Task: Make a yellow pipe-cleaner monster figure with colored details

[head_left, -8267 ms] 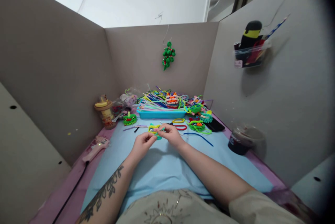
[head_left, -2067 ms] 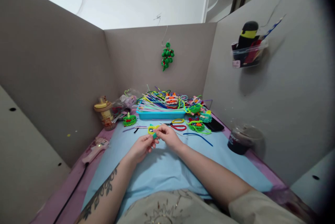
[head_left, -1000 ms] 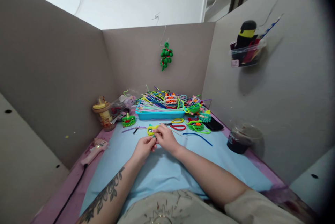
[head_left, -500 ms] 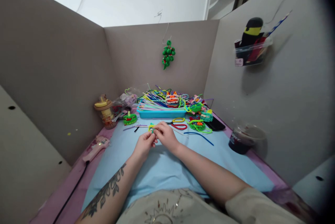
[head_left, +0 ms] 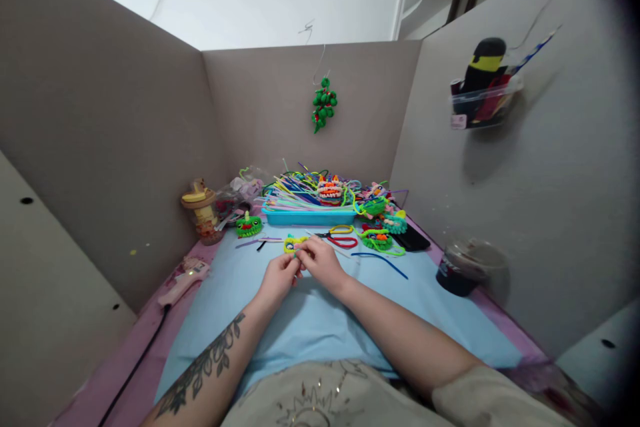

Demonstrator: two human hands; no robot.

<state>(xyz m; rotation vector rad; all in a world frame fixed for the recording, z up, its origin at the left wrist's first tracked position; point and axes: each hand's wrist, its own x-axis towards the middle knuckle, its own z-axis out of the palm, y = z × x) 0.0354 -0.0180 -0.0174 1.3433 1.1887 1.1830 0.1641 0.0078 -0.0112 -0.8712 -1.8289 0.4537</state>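
My left hand (head_left: 280,276) and my right hand (head_left: 320,263) meet over the light blue mat (head_left: 300,320). Both pinch a small yellow and teal pipe-cleaner piece (head_left: 293,243), which sticks out just beyond the fingertips. Its lower part is hidden by my fingers. A little past my right hand lie scissors with yellow and red handles (head_left: 340,236).
A blue tray (head_left: 307,217) heaped with coloured pipe cleaners stands at the back. Green pipe-cleaner figures (head_left: 249,226) lie near it, another (head_left: 324,104) hangs on the partition. A glue gun (head_left: 184,278) lies left, a dark cup (head_left: 463,267) right, a jar (head_left: 203,210) back left.
My hands have stayed together on the pipe-cleaner piece, fingers shifting slightly around it. The view has shifted a little.
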